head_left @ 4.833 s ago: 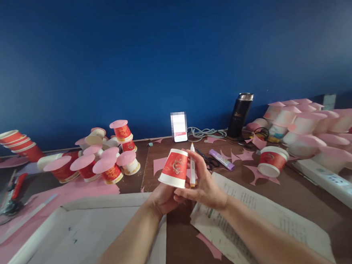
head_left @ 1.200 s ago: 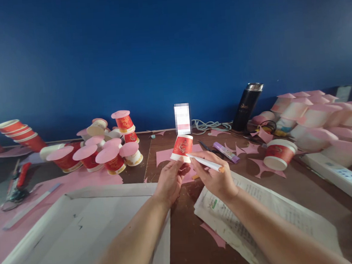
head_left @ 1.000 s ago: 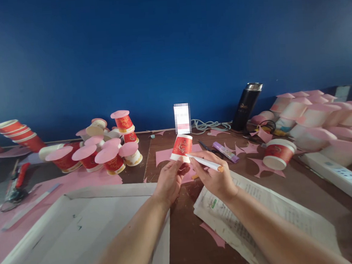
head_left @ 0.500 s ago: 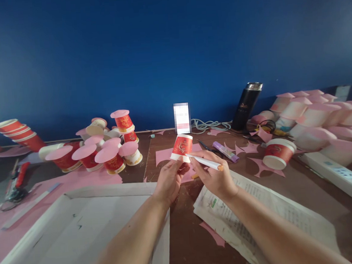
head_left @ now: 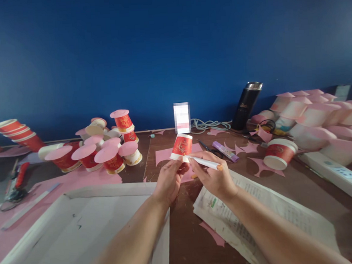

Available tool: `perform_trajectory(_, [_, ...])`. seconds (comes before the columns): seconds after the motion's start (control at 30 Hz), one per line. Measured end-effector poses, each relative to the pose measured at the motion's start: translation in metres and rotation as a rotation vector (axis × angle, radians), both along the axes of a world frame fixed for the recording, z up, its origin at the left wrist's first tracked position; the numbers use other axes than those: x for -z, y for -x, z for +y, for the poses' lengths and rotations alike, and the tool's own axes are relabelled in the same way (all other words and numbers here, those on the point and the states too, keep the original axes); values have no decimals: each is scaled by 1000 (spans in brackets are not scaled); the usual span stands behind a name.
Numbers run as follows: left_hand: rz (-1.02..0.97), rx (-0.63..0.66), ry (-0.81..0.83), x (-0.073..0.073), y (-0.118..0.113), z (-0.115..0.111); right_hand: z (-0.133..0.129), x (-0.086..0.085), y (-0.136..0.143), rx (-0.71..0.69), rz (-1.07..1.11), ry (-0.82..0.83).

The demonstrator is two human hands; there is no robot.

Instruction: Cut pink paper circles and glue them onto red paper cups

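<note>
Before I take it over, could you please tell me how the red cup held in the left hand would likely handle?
The red cup looks like thin paper, so it is probably light and easily dented if squeezed. Its round, tapered wall suggests it might roll if laid sideways.

Red cup [head_left: 181, 146] in left hand [head_left: 169, 181], white marker [head_left: 205, 162] in right hand [head_left: 218, 180], blue wall [head_left: 164, 52] behind

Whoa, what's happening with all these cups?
Someone's left hand is holding up a red paper cup, tilted a bit, over the brown table. The right hand holds a white marker with its front end right by the cup's lower white edge; whether it touches is hard to tell. Over to the left, several other cups have pink discs on top.
</note>
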State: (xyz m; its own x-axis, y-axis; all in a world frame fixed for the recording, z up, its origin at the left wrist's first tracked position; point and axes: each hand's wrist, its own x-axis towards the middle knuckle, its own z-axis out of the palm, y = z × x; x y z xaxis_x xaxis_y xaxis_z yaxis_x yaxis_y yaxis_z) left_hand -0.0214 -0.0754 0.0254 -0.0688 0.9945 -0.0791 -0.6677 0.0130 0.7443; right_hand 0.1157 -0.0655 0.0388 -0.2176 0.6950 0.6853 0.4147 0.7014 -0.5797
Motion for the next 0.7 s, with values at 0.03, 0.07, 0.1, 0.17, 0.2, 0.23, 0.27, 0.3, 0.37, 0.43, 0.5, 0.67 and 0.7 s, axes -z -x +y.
perform_trajectory(0.03, [-1,-3,2,0,0,0,0,0,0,1,2,-2])
perform_trajectory(0.07, [-3,-4,5,0,0,0,0,0,0,4,3,-3])
perform_trajectory(0.1, [-5,-5,8,0,0,0,0,0,1,6,3,-4])
perform_trajectory(0.17, [-9,-6,12,-1,0,0,-1,0,1,11,5,-7])
perform_trajectory(0.2, [-9,-7,12,0,0,0,-1,-1,1,13,4,-9])
perform_trajectory(0.23, [-8,-8,10,0,0,1,-1,-1,1,13,1,-11])
perform_trajectory(0.27, [-6,-9,6,0,0,1,-2,-1,1,14,-2,-11])
perform_trajectory(0.3, [-4,-11,4,0,-1,1,-2,-1,1,16,-4,-12])
perform_trajectory(0.37, [3,-11,-2,0,0,1,-2,-1,1,20,-6,-12])
perform_trajectory(0.43, [7,-6,-4,0,0,0,-2,-1,2,20,-3,-9])
perform_trajectory(0.5, [7,-7,-1,0,0,1,-3,-1,2,13,0,-6])
perform_trajectory(0.67, [-13,-29,4,-1,0,1,-5,-2,5,2,-28,-29])
perform_trajectory(0.7, [-17,-25,-1,-1,0,1,-5,-2,5,0,-32,-32])
